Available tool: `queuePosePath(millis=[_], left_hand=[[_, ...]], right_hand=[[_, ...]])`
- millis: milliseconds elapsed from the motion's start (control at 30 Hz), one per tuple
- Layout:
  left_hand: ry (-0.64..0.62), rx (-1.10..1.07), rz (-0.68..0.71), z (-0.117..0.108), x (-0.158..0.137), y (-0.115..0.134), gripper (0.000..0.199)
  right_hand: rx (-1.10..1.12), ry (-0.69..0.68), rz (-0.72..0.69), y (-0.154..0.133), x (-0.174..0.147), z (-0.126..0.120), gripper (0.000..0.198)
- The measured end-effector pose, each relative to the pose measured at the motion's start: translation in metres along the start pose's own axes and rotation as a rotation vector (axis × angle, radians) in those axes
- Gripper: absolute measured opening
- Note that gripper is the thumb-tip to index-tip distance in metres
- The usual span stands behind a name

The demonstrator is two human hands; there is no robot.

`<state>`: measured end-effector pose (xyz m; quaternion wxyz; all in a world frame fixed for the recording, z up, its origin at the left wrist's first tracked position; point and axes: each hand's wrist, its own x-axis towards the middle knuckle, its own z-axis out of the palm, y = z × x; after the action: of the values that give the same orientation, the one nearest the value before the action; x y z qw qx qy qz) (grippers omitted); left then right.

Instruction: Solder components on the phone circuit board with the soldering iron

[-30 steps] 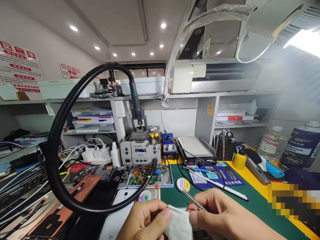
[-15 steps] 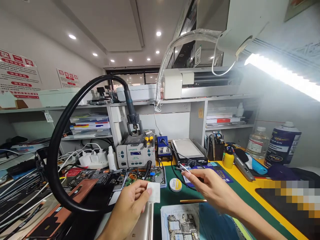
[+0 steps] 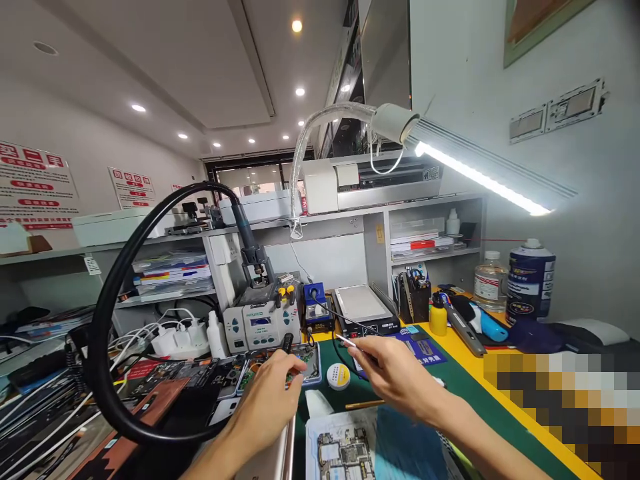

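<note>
My left hand (image 3: 273,393) hovers over a shallow tray (image 3: 314,373) of small circuit parts, its thumb and forefinger apart and nothing visible between them. Just right of it, a white square of cloth or paper (image 3: 318,404) lies on the green mat (image 3: 327,350). My right hand (image 3: 387,370) is closed around a slim silvery tool (image 3: 345,341), its tip pointing left; most of the tool is hidden by the fingers. Below the hands, a phone circuit board (image 3: 345,453) rests on a pale tray (image 3: 311,433) beside a blue sheet (image 3: 407,443).
A round white-and-yellow tin (image 3: 339,377) sits between my hands. Behind are a hot-air station (image 3: 263,323), a blue soldering station (image 3: 316,310) and a flat heating plate (image 3: 363,303). A thick black hose (image 3: 97,320) loops at left. A yellow bottle (image 3: 438,317) stands at right.
The white square has left my left hand and now lies on the mat. My left hand has opened. My right hand still holds the slim tool. The view has shifted.
</note>
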<state>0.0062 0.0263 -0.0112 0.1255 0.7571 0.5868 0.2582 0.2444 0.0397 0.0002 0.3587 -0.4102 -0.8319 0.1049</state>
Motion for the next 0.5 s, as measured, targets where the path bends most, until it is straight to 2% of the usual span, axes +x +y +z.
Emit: queuePosePath(millis=[100,267,367,500], left_hand=[[-0.096,0.128,0.101,0.003,0.007,0.008,0.015],[-0.268,0.346,0.185,0.018,0.025,0.007,0.019],[-0.311,0.414,0.227,0.024,0.032,0.006,0.022],[-0.307,0.479,0.279,0.025,0.033,0.009,0.021]], right_hand=[[-0.024,0.033,0.003,-0.003,-0.001,-0.002,0.034],[-0.020,0.089,0.014,-0.003,0.000,-0.008,0.032],[-0.018,0.115,0.023,-0.002,0.002,-0.010,0.030],[-0.022,0.126,0.038,-0.003,0.001,-0.011,0.030]])
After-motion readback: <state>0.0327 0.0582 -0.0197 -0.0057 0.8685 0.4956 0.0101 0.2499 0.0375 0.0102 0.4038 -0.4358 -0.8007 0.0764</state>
